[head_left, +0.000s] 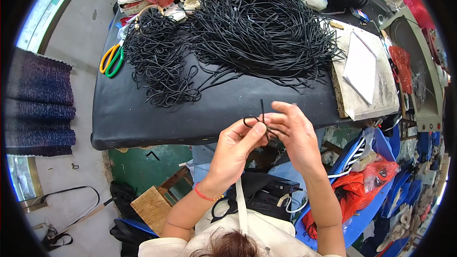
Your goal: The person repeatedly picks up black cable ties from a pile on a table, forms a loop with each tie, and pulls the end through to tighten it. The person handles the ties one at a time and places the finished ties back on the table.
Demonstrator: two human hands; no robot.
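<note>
A thin black cord (262, 109), bent into a small loop with one end sticking up, is held just off the table's near edge. My left hand (234, 148) is closed, its thumb and fingers pinching the cord where it crosses. From the other side my right hand (301, 138) meets it, fingertips curled at the same crossing, the index finger raised. How its thumb sits on the cord is hidden. On the table beyond lie a big heap of straight black cords (266, 28) and a smaller pile of looped black cords (164, 62).
Scissors (113, 60) with yellow and green handles lie at the left of the black-covered table (143, 123). A pale board (385, 85) carries white paper (360, 69) at the right. Below it stands a blue bin (376, 209) with red plastic bags (366, 181).
</note>
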